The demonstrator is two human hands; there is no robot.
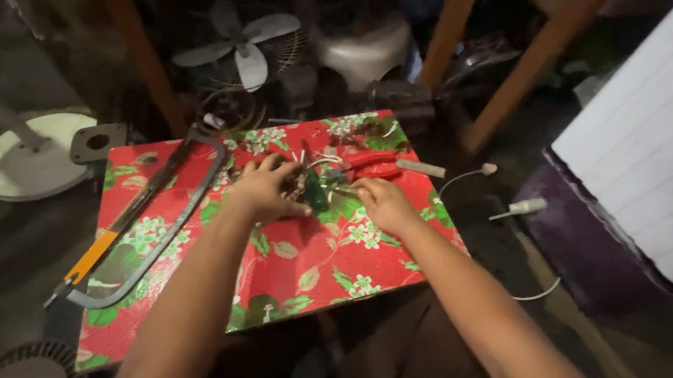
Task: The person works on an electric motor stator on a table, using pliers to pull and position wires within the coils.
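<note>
Two bare forearms come up from the bottom edge — no sleeves, no gloves, no watch or bracelet on either wrist. The left hand (pixel 263 190) has short, plain fingers (pixel 272 163) with no rings that can be made out; the right hand (pixel 385 204) looks the same — unadorned, its fingers (pixel 363 187) partly lost in dim light. Nails are too small and blurred to tell.

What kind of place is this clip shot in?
Probably a small home repair workshop, dim and cluttered: a hacksaw lies on the floral-covered table, a bare fan blade sits behind it, and a fan base rests on the floor.
</note>
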